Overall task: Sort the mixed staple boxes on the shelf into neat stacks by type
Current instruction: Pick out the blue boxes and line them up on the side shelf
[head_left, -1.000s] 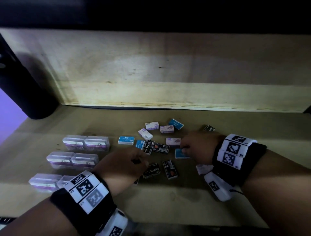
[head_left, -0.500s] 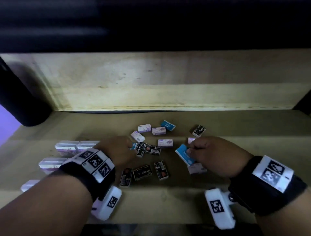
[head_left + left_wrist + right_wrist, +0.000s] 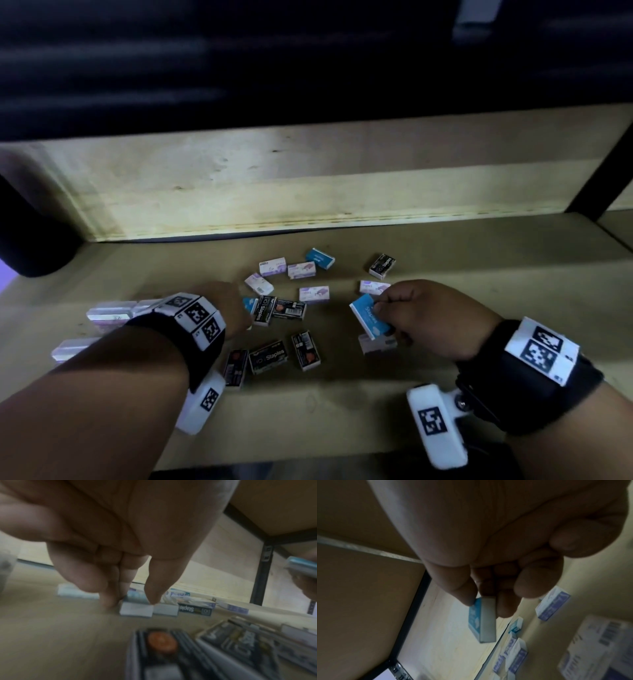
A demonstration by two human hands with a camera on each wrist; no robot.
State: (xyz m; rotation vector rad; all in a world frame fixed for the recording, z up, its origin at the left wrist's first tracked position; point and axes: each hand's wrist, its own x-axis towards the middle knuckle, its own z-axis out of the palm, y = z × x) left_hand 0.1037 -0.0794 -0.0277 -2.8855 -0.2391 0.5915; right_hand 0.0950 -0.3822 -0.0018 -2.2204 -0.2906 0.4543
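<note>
Right hand [image 3: 431,318] has now lifted a small blue cardboard staple box [image 3: 368,317] clear of the wooden shelf [image 3: 479,260], pinched by thumb and fingers mid-shelf. Left hand [image 3: 226,305] has slid onto another blue box [image 3: 137,597], fingertips pinching it. So blues are getting gathered first, I'd guess.

Loose staple boxes [image 3: 314,294] lie scattered mid-shelf [image 3: 479,267], between the left hand [image 3: 226,308] and right hand [image 3: 431,315]. Stacked cases [image 3: 109,313] sit at far left. One box [image 3: 382,265] lies apart, behind the right hand; a wall [image 3: 308,185] stands behind all.
</note>
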